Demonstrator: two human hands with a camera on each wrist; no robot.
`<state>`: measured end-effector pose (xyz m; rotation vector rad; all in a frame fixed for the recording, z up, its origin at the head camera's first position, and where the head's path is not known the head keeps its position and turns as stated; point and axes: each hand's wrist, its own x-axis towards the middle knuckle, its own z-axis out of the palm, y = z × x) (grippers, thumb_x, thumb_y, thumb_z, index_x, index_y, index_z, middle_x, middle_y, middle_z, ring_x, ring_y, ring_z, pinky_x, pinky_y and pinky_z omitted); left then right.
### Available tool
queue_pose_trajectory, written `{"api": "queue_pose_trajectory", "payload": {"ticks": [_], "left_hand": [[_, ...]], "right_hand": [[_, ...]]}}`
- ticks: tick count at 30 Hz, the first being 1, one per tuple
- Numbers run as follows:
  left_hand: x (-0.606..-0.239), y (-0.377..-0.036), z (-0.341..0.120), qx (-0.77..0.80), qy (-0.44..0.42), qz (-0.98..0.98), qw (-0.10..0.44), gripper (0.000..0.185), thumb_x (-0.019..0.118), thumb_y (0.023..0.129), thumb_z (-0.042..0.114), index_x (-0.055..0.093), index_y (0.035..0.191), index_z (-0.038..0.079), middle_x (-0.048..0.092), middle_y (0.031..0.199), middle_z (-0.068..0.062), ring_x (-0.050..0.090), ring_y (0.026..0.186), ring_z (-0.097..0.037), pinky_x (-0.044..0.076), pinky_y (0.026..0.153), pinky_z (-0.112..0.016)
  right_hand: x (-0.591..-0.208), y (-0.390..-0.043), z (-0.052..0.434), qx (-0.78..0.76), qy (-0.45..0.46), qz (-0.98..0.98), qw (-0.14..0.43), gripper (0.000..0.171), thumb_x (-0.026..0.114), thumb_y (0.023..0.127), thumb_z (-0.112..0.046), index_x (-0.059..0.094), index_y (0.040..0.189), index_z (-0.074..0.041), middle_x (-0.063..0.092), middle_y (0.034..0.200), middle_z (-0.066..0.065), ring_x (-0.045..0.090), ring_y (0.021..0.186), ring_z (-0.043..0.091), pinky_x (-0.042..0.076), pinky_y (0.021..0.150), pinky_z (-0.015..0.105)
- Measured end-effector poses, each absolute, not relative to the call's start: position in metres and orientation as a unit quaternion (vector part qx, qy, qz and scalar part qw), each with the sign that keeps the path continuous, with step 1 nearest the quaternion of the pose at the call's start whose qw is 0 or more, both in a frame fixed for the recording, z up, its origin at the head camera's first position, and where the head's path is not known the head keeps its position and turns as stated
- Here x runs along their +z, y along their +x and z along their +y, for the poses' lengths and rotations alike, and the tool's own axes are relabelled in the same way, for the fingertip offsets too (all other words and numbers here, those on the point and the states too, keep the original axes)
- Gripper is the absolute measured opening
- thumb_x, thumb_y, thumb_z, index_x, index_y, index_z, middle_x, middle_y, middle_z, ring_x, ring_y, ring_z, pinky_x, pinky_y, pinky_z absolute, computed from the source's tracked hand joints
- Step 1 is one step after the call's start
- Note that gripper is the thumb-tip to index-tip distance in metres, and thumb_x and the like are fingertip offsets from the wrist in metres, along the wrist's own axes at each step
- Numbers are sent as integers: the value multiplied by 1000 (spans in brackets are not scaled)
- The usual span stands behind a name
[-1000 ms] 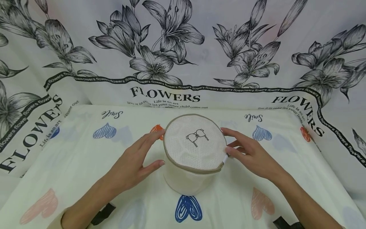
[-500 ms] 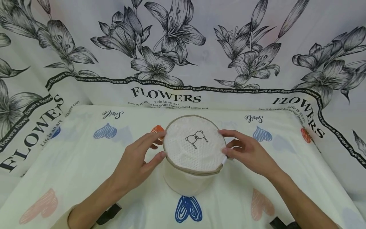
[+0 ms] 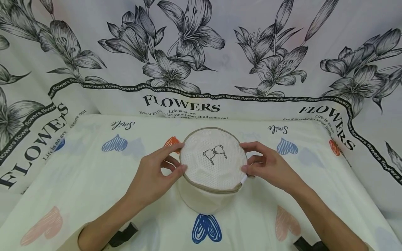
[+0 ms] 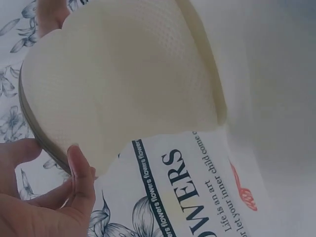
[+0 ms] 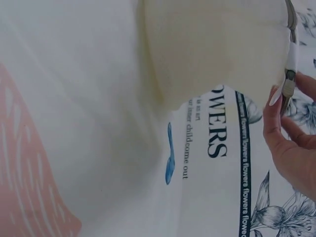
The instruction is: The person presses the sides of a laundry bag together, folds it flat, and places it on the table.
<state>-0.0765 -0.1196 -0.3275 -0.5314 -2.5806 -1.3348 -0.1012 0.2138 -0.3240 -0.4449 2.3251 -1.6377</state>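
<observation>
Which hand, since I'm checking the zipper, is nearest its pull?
The right hand, holding the bag beside the zipper pull; the left hand holds the opposite side.

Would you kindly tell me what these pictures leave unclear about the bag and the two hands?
Inside of the bag: head view, hidden by its lid; wrist views, by its sides.
Left hand: left wrist view, partly cut off by the left edge.
Right hand: right wrist view, partly cut off by the right edge.
</observation>
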Motion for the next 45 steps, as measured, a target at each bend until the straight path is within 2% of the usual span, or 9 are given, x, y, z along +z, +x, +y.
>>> {"api": "queue_pose_trajectory", "payload": {"ticks": [6,10,14,20,27,31,37,45], "left_hand": [[-329,-78,-120,-501,-139,-853,31,59,80,84,11,59,138,17,66,121,-4,69,79,-7,59,70,-25],[-330,-78,-119,-513,-129,-849,11,62,80,83,10,57,141,17,66,117,-5,69,80,-9,60,72,-28],[-331,-78,-118,-515,-124,-848,2,66,82,82,9,55,142,18,67,110,-5,69,80,-11,60,72,-27],[-333,-78,-117,-499,-115,-859,-4,68,82,82,9,54,143,18,66,112,-4,68,80,-11,59,72,-24],[-338,-80,-119,-496,-122,-859,-6,69,81,82,5,54,144,16,62,126,-5,67,86,-12,59,73,-23],[-342,-82,-120,-492,-127,-861,-12,67,79,83,4,54,144,16,60,132,-4,65,88,-13,58,73,-23],[-347,-86,-120,-484,-104,-868,-30,68,82,81,7,55,142,17,63,130,-6,68,85,-12,58,70,-23],[-351,-87,-120,-497,-92,-861,-46,66,83,80,8,57,140,18,62,130,-5,69,82,-12,58,68,-23]], "right_hand": [[-328,-100,212,-567,-149,800,125,63,79,84,-7,49,140,-11,48,128,13,65,86,21,59,71,30],[-329,-99,211,-568,-146,800,128,67,79,84,-6,47,142,-14,47,129,14,65,83,20,58,70,29],[-329,-98,209,-572,-140,796,138,73,79,84,-7,43,146,-17,45,129,15,65,81,20,59,69,31],[-332,-97,206,-585,-136,783,162,85,79,83,-7,35,154,-21,40,130,16,65,80,18,61,70,35],[-339,-95,203,-587,-128,782,168,86,80,83,-8,35,155,-23,37,131,16,66,82,21,61,71,34],[-343,-93,201,-568,-119,799,157,83,81,83,-14,38,153,-23,42,130,15,65,87,22,59,72,30],[-350,-91,202,-550,-115,815,141,78,81,83,-17,42,150,-22,48,124,14,65,90,23,57,77,27],[-354,-92,202,-554,-124,808,160,85,81,83,-12,35,154,-21,45,124,16,66,87,22,58,78,27]]}}
